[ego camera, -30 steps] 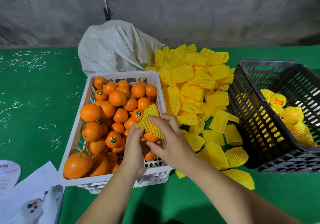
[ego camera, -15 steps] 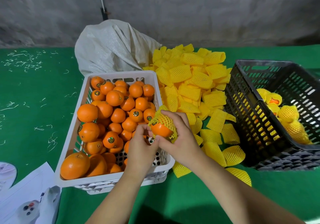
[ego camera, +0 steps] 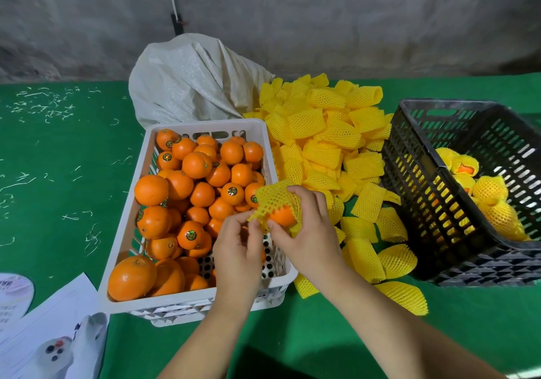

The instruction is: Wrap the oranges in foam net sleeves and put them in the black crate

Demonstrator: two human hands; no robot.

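Observation:
Over the near right corner of the white crate (ego camera: 187,304) I hold an orange (ego camera: 282,215) half inside a yellow foam net sleeve (ego camera: 273,196). My right hand (ego camera: 310,232) grips the orange and sleeve from the right. My left hand (ego camera: 238,250) pinches the sleeve's lower left edge. The white crate holds several bare oranges (ego camera: 196,165). The black crate (ego camera: 433,191) stands at the right with several sleeved oranges (ego camera: 490,188) inside.
A pile of loose yellow sleeves (ego camera: 330,135) lies between the two crates on the green table (ego camera: 58,173). A white woven sack (ego camera: 190,83) sits behind the white crate. Papers (ego camera: 52,329) lie at the near left corner.
The sleeve has been pulled further over the orange, which both hands have raised slightly above the crate corner. The left hand has shifted to the sleeve's lower edge.

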